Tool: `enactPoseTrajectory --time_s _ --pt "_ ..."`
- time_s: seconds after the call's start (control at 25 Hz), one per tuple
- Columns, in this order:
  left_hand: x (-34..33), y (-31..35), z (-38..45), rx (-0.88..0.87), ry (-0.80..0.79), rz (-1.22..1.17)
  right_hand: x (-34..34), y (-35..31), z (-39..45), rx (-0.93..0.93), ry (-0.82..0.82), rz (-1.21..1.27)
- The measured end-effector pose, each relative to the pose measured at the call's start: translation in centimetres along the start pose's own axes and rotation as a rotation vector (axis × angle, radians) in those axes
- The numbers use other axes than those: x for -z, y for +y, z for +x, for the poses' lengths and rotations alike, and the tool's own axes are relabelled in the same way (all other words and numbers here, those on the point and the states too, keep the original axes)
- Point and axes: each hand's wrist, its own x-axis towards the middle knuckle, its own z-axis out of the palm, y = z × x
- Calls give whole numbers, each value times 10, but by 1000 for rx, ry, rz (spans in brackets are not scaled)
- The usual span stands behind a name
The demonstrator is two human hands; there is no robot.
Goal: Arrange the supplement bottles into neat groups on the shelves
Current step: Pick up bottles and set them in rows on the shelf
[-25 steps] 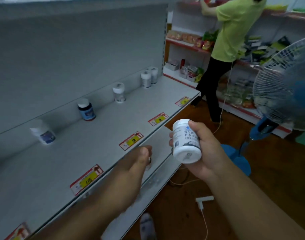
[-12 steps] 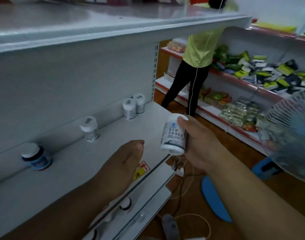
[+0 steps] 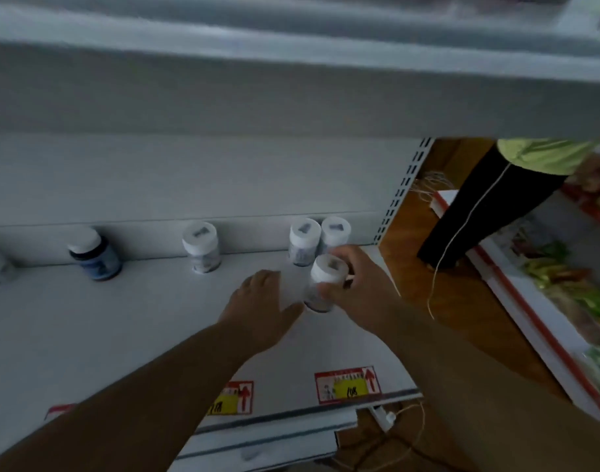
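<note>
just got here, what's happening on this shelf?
A person is stocking supplement bottles. The right hand grips a white bottle upright at the shelf, just in front of a pair of matching white bottles by the back wall. The left hand hovers open beside it. A lone white bottle and a dark blue bottle stand further left.

- The shelf [image 3: 87, 335] looks like painted metal, smooth and matt grey-white.
- White bottles [image 3: 202, 248] look like plastic, with smooth lids.
- The dark bottle [image 3: 97, 258] on the left has a glossy blue body and white cap.
- Price tags [image 3: 348, 384] look like printed paper.
- The floor [image 3: 462, 301] on the right looks like polished brown wood.
</note>
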Motion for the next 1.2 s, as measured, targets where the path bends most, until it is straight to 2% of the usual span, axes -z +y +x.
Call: enactPoseTrajectory --time_s 0.08,0.24,0.4,0.6,1.0,1.2 --pt "-10 7 13 2 41 46 -9 8 11 147 -20 -123" --pt "-17 11 33 -22 0 154 -8 13 33 454 -43 -315" --pt "-21 16 45 2 43 154 -3 22 46 621 22 -519" --pt "-29 21 51 13 123 150 -4 25 49 596 31 -514" --pt "-24 21 55 30 75 169 -4 20 46 584 24 -545" --pt "-5 23 21 95 1 115 -7 7 23 628 173 -604"
